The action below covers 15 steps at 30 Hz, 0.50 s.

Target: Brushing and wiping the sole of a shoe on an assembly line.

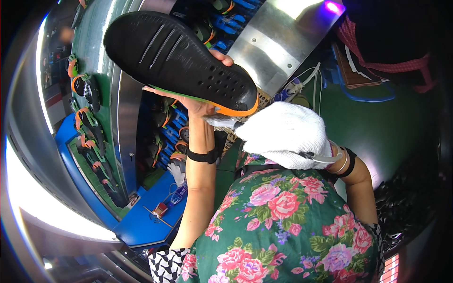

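Note:
A large black shoe sole with an orange and green edge is tilted up across the upper middle. Three slanting pale lines mark its broad end, and several small round holes dot the narrower end. My bare left hand supports it from below, with fingertips curling over the far edge. My right hand, in a white knitted glove, is closed round a brush. The brush's pale bristles reach toward my left wrist, just under the orange edge. The glove hides most of the handle.
On the left, a green conveyor belt carries several black, orange and green shoe parts. Blue racks with more shoe parts stand behind my left arm. A blue table holds a bottle and a white glove. A metal panel rises ahead.

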{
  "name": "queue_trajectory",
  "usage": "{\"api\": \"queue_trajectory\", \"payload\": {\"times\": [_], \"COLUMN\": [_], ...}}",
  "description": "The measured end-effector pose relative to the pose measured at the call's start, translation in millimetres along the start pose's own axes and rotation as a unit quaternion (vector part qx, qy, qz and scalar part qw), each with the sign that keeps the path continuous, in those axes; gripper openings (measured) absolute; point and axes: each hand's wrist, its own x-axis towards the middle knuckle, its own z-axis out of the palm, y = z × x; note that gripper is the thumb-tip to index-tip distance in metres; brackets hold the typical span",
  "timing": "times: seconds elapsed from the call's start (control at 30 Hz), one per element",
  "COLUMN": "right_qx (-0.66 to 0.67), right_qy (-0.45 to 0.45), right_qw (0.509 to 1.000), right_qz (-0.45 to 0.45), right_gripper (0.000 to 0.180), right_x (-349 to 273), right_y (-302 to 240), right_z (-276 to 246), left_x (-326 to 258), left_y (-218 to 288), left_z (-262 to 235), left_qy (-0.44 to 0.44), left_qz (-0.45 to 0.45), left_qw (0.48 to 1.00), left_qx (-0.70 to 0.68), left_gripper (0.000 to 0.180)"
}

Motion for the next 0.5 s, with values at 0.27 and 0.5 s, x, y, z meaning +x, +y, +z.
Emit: {"api": "queue_trajectory", "payload": {"times": [0.27,0.5], "right_qx": [-0.001,0.054], "right_qy": [0.018,0.024], "right_qw": [1.0,0.997], "right_qz": [0.007,0.045], "right_gripper": [0.017,0.02], "right_x": [-2.3,3.4], "right_y": [1.3,4.9], "right_z": [-2.7,-17.7], "left_x": [6.7,10.3], "left_y": [-4.9,-10.7], "left_z": [-5.0,-7.5], "left_qy": [-0.024,-0.016], "left_qz": [0.003,0.03], "left_qw": [0.999,0.999], "left_qx": [-0.027,-0.034], "left_gripper": [0.136,0.141]}}
